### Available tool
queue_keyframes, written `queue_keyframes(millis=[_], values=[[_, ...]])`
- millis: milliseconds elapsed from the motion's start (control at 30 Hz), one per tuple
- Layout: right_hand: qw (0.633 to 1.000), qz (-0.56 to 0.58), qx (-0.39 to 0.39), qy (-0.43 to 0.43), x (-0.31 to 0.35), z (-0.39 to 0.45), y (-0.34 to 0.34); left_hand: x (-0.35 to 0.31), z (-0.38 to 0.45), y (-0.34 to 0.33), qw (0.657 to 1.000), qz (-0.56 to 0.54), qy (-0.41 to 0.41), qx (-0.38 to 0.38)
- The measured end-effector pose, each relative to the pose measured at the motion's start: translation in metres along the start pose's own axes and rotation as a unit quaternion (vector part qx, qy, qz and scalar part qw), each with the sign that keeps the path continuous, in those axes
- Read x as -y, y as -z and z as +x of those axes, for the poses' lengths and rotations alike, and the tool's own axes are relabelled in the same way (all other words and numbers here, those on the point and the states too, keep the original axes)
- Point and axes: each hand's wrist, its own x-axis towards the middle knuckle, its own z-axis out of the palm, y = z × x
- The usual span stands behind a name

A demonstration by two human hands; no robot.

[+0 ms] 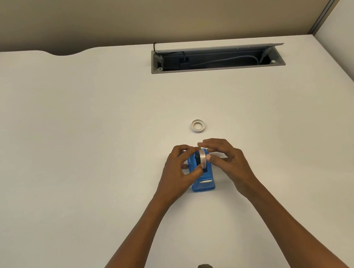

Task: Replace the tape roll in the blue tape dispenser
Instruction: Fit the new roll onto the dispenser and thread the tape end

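Left hand (178,169) and right hand (224,158) both pinch the clear tape roll (202,159) seated upright in the blue dispenser (202,180); spare ring (198,126) lies beyond on desk (83,122).

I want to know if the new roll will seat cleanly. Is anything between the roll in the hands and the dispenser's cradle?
Nothing visible. Both hands, left and right, hold the roll upright right over the dispenser. The ring lies apart, farther back on the desk.
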Motion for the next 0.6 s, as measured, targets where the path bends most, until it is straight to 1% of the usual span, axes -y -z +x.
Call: queue_keyframes(millis=[67, 167, 367, 600], values=[[0.999, -0.025, 0.021, 0.01, 0.0003, -0.0009, 0.0023, 0.0001, -0.0002, -0.0003, 1.0, 0.004, -0.003, 0.001], [0.998, -0.051, 0.031, 0.027, -0.0001, -0.0002, 0.0015, 0.0002, -0.0007, -0.0011, 1.0, 0.005, 0.0, 0.002], [0.998, -0.053, 0.022, 0.026, -0.0002, 0.0007, 0.0009, -0.001, -0.0019, -0.0008, 1.0, -0.007, 0.0, -0.005], [1.0, -0.029, 0.0, 0.009, 0.0018, 0.0016, -0.0023, -0.0007, -0.0008, 0.0004, 1.0, -0.014, 0.0, -0.003]])
